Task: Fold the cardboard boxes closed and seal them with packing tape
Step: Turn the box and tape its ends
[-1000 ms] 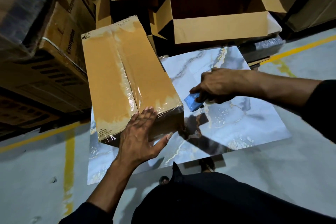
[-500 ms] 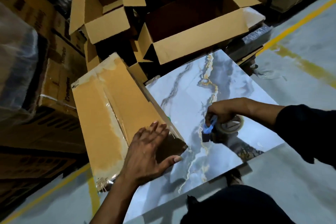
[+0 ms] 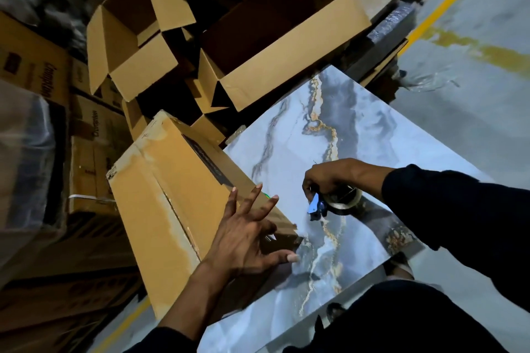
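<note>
The right hand had pulled back from the box and set the tape roll down on the marble tabletop, fingers curled around it. So this taped box looked sealed. It lay on the left, its long side running from near to far. The left hand rested on its near end, fingers spread apart.

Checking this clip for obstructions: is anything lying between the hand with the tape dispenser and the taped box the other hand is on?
Nothing visible does. The right hand grips the tape dispenser over the marble-patterned sheet, and only bare sheet lies between it and the sealed box, where the left hand rests with spread fingers.
</note>
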Motion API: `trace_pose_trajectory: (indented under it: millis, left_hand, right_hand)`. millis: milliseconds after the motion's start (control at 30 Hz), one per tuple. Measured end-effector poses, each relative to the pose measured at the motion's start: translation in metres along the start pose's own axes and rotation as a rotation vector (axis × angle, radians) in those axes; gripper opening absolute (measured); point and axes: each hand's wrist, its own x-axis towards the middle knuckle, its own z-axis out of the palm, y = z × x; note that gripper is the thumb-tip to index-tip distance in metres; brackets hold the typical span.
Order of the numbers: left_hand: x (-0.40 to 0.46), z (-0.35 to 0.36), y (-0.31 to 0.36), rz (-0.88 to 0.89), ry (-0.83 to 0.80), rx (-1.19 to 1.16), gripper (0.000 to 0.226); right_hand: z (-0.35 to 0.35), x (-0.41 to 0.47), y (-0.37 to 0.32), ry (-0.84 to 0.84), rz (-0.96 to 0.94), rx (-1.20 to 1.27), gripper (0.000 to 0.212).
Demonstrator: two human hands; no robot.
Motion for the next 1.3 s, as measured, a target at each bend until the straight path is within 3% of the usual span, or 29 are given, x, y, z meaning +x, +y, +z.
trace_pose_trajectory:
  millis: [167, 300, 400, 500, 733, 867, 1067, 1100, 1200, 1300]
  left_hand:
    - [0.003, -0.007, -0.003, -0.022, -0.063, -0.092, 0.100]
    - [-0.007, -0.007, -0.015, -0.191, 0.190, -0.562, 0.073]
    - [-0.016, -0.002, -0.028, -0.263, 0.292, -0.636, 0.055]
    - [-0.023, 0.008, -0.036, -0.168, 0.264, -0.631, 0.047]
    - [-0.024, 0.026, -0.055, 0.008, 0.241, -0.606, 0.065]
    - [-0.024, 0.034, -0.063, 0.093, 0.235, -0.594, 0.072]
    - [-0.017, 0.040, -0.064, 0.147, 0.255, -0.505, 0.071]
    - [-0.017, 0.041, -0.064, 0.152, 0.259, -0.511, 0.071]
    - [-0.019, 0.044, -0.065, 0.146, 0.277, -0.539, 0.068]
    - [-0.019, 0.042, -0.066, 0.154, 0.250, -0.541, 0.070]
  right_hand:
    - [0.003, 0.007, 0.003, 0.059, -0.024, -0.050, 0.039]
    - [0.017, 0.001, -0.005, 0.220, -0.064, -0.196, 0.032]
    - [0.042, -0.011, -0.029, 0.467, -0.271, -0.007, 0.060]
    - [0.083, -0.034, -0.074, 0.700, -0.385, 0.274, 0.089]
    - [0.165, -0.041, -0.159, 0.977, -0.261, 0.366, 0.106]
    - [0.205, -0.018, -0.207, 1.121, 0.217, 0.146, 0.121]
    - [0.276, -0.017, -0.241, 1.000, 0.295, 0.078, 0.110]
    - [0.282, -0.020, -0.246, 1.062, 0.340, 0.075, 0.103]
    - [0.259, -0.037, -0.270, 1.451, 0.317, 0.233, 0.062]
    - [0.194, -0.054, -0.303, 1.684, 0.208, 0.330, 0.064]
